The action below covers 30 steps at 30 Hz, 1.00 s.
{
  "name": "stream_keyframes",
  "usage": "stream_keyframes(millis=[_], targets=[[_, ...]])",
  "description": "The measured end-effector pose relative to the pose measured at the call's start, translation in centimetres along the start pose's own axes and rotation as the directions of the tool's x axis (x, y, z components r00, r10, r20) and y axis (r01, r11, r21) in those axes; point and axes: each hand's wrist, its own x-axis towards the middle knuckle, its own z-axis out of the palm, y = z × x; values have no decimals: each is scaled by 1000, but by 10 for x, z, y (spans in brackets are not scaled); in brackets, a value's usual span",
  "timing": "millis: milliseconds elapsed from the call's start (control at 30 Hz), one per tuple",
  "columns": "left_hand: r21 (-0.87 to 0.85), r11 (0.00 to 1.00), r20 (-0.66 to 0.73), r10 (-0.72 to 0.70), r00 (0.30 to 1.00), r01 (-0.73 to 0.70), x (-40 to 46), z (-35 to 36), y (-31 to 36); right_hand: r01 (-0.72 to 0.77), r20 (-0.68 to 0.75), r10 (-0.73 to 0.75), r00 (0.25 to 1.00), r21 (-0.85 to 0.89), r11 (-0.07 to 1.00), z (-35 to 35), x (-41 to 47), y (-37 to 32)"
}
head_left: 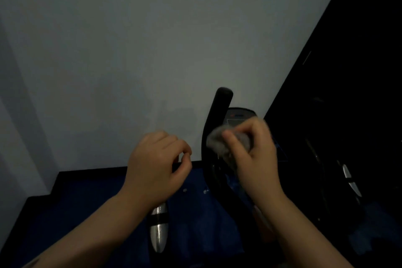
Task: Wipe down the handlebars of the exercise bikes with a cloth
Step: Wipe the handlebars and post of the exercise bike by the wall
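Note:
A black curved handlebar [219, 106] of an exercise bike rises in front of me, its rounded tip against the pale wall. My right hand [254, 154] grips a crumpled grey cloth [215, 141] and presses it against the bar's right side, below the tip. My left hand [156, 163] hovers left of the bar with fingers curled loosely and thumb touching forefinger, holding nothing that I can see. Below my left wrist a lower handle with silver grip plates [158, 228] shows. The bike's console [237, 117] is partly hidden behind my right hand.
A pale wall [130, 50] fills the upper view. Dark blue floor [87, 213] lies below. On the right stands dark equipment with another silver-plated handle [350, 178], close to the bike.

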Motion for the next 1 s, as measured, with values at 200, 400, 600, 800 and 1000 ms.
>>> stream_keyframes(millis=[200, 400, 600, 800, 1000], targets=[[24, 1000, 8, -6, 1000, 6, 1, 0, 1, 38, -131, -30, 991, 59, 998, 35, 28, 3], [25, 1000, 23, -12, 1000, 12, 0, 0, 0, -70, -57, 93, 994, 327, 943, 8, 36, 12], [27, 1000, 18, -17, 1000, 17, 0, -1, 2, -169, -81, 199, 977, 284, 944, 33, 16, 16], [26, 999, 18, -20, 1000, 19, 0, 0, 2, -210, -142, 263, 954, 307, 928, 11, 34, 23], [27, 999, 9, -31, 999, 31, 0, 0, 3, -384, 27, 397, 918, 319, 866, 31, 3, 21]])
